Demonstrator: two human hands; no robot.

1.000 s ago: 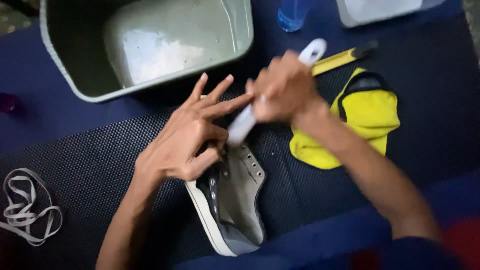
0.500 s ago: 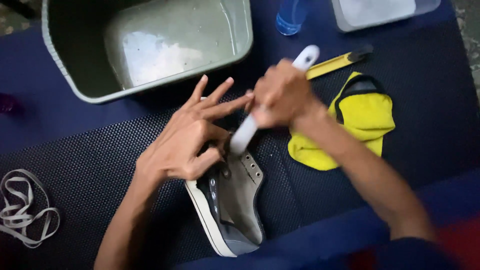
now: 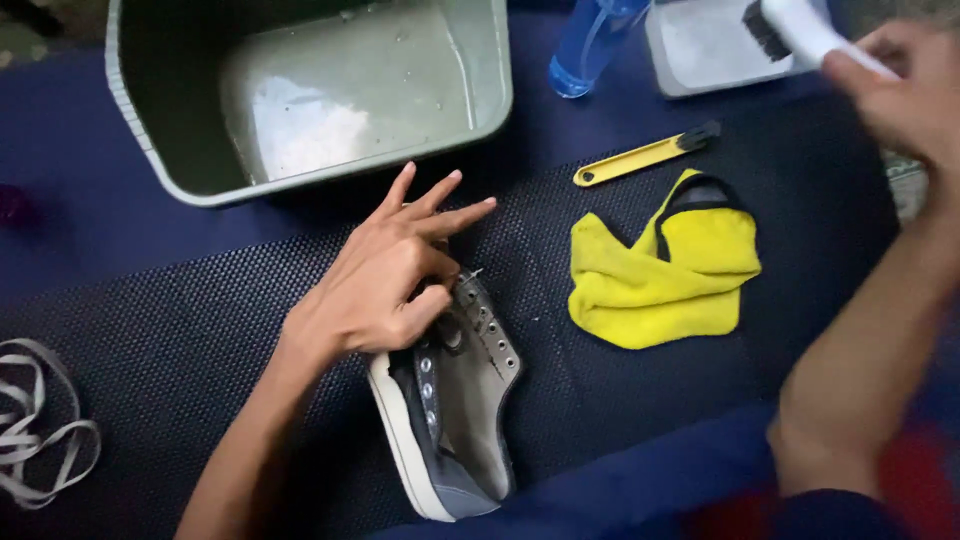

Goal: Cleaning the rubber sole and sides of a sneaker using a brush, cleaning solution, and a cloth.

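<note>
A grey lace-less sneaker [image 3: 458, 420] with a white sole lies on a dark ribbed mat [image 3: 180, 330]. My left hand [image 3: 390, 275] pinches the shoe's tongue near its opening, with three fingers spread out above it. My right hand [image 3: 905, 95] is up at the top right, shut on a white brush [image 3: 795, 25] with dark bristles. The brush hangs over a pale rectangular container [image 3: 705, 50].
A grey-green tub [image 3: 140, 120] holding water sits at the top left. A blue bottle [image 3: 592, 45], a yellow-handled tool [image 3: 640, 158], a yellow cloth [image 3: 660, 270] and loose white laces [image 3: 40, 430] lie around the shoe.
My right hand has lifted the brush away from the shoe and carried it up to the right, over the pale container. My left hand stays on the shoe.
</note>
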